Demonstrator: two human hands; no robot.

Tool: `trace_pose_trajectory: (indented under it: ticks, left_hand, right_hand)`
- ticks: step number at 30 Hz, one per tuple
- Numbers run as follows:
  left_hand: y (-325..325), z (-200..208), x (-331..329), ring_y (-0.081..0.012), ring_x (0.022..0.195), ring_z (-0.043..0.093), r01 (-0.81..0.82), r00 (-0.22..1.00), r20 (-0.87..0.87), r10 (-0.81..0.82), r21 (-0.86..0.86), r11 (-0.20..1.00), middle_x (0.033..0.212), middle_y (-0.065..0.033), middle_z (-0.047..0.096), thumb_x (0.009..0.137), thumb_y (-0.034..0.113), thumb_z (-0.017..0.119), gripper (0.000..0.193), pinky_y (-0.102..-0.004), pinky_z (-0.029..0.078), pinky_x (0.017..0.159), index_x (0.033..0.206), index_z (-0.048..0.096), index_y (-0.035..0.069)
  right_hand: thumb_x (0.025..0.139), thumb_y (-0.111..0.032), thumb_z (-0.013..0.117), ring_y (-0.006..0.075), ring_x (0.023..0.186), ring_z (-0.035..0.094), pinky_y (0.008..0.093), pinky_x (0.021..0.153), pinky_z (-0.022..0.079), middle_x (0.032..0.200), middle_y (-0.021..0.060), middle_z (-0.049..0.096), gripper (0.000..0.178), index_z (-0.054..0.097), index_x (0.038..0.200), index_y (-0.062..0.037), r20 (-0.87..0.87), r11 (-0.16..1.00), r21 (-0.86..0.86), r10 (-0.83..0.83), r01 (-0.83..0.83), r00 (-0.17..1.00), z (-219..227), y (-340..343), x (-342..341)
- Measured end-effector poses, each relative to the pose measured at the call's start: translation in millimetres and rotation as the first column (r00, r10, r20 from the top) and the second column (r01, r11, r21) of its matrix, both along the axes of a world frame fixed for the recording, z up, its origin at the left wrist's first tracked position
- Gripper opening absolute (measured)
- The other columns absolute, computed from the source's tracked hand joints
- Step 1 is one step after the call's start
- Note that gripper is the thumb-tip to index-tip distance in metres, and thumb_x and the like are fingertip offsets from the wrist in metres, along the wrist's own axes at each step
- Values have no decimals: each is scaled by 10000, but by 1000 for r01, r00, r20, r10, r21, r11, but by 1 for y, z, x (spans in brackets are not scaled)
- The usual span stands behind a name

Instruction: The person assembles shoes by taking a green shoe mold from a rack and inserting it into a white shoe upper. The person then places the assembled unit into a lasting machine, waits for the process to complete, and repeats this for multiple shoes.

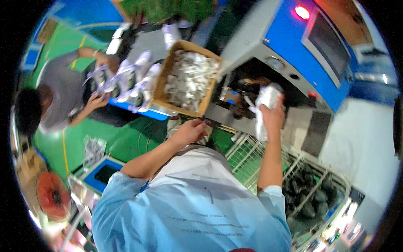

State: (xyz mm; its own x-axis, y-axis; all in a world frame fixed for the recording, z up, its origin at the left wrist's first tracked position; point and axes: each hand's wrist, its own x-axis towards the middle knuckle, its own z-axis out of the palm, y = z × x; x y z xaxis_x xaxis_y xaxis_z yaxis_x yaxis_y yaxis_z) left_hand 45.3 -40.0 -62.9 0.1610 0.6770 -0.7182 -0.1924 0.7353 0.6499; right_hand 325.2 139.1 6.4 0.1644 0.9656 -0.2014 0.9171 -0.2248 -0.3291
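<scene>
From afar, I had the right hand [274, 114] wrapped around a white shoe [266, 97] before the blue machine [289, 40], the left hand [190, 132] near the cardboard box [179, 110], its grip unclear, the job seemingly midway: one shoe not yet set down, other shoes [143, 61] tabled.

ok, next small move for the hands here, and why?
I'd probably bring the left hand over to steady the white item: only the right hand grips it, in front of the machine, while the left sits apart, by the box.
</scene>
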Motion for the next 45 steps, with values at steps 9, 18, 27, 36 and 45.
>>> trace_pose_trajectory:
  ticks: [9, 18, 27, 36, 45]
  left_hand:
    - [23, 37, 2, -391, 1009, 672, 352, 814, -559, -159, 257, 900, 1061, -217, 699, 951, 410, 597, 460, -472, 518, 862, 1182, 607, 12]
    - [18, 47, 27, -266, 894, 633, 219, 959, -259, -111, 437, 872, 986, -177, 647, 920, 300, 668, 371, -370, 495, 834, 1123, 599, -3]
    - [-3, 22, 20, -201, 1212, 560, 300, 923, 32, -382, 561, 771, 1158, -99, 645, 842, 36, 667, 120, -354, 467, 962, 962, 672, 36]
    - [6, 11, 47, -183, 1047, 563, 310, 944, -81, -320, 548, 777, 1370, -152, 529, 877, 82, 706, 309, -311, 484, 855, 1169, 611, 44]
    - [20, 16, 19, -247, 975, 671, 388, 879, -380, -290, 212, 897, 1103, -161, 706, 978, 251, 583, 335, -373, 523, 882, 1197, 639, 3]
  right_hand:
    - [794, -200, 778, 347, 1436, 405, 364, 1161, 337, 1602, 257, 317, 1009, 197, 1598, -17, -220, 997, 73, -1, 18, 975, -40, -65, 5]
    - [755, -210, 686, 349, 1164, 625, 404, 1004, 512, 1335, 229, 582, 790, 441, 1455, 60, -845, 834, -534, -523, 139, -111, -16, -151, -20]
    - [799, -357, 575, 298, 827, 691, 415, 781, 586, 972, 133, 707, 535, 638, 1177, 17, -596, 722, -685, -635, -102, -491, -98, -193, 32]
    - [750, -118, 653, 284, 1129, 654, 365, 952, 538, 1311, 148, 618, 739, 452, 1445, 32, -925, 905, -379, -363, 194, -113, -34, -165, 31]
    - [716, -118, 737, 295, 1211, 588, 378, 1057, 436, 1412, 226, 538, 940, 329, 1553, 4, -825, 977, 2, -120, 215, 552, 33, -78, 5]
